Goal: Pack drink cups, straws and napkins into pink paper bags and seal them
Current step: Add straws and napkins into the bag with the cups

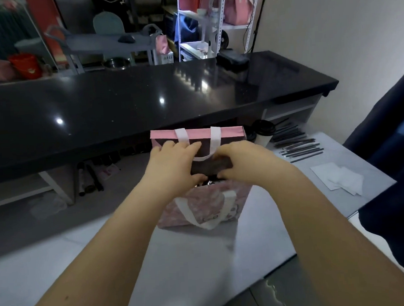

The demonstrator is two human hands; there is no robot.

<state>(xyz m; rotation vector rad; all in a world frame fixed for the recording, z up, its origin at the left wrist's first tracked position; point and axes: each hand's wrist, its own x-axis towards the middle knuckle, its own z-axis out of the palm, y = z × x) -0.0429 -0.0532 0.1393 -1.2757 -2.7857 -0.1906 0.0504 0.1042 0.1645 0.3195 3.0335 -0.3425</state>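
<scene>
Fingers (pixel 192 148) of the left hand (pixel 173 165) are curling over the top edge of a dark strip (pixel 211 166) at the mouth of the pink paper bag (pixel 199 207), with the thumb pressing from below, so they are clamping on that strip. The fingers (pixel 224 151) of the right hand (pixel 241 162) are pinching its other end in the same way, and the two hands are nearly meeting over the opening. The strip is showing the same dark shade as the bag's lining; whether it is a folded part of the bag is not clear. The bag is standing upright on the pale table (pixel 203 266), near its far edge, with its far wall rising behind the hands under a plain pink band. One white handle (pixel 215 142) is hanging down inside that wall, and another white handle (pixel 207 215) is drooping over the patterned front. What is lying inside the bag is hidden by the hands. To the right, cups (pixel 263 129) with dark lids are standing just beside the bag, dark-wrapped straws (pixel 298 144) are lying spread next to them, and white napkins (pixel 339 177) are resting nearer on the same table. A glossy black counter (pixel 122 105) is running behind the bag, and a person's dark blue clothing (pixel 389 146) is filling the right edge.
</scene>
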